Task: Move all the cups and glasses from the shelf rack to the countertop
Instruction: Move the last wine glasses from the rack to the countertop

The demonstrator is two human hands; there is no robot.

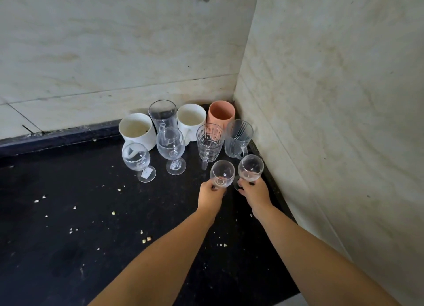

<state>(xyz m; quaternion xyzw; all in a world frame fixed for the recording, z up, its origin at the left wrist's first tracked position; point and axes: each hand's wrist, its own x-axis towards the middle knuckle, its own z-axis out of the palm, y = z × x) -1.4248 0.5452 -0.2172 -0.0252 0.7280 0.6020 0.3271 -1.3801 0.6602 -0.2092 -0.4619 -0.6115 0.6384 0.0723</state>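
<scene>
Fingers [212, 187] of the left hand [210, 196] pinch one small clear stemmed glass [222, 176]; the right hand [254, 192] grips another [250, 168]. Both hover near the bench [68, 214] corner walls [332, 99], with open dark surface leftward.

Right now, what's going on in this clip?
A person is setting two small stemmed glasses down in the corner of a dark countertop. The left hand holds one small glass, the right hand the other. Behind them stand two white mugs, a pink cup, a tall glass, two glass mugs and two larger wine glasses.
</scene>
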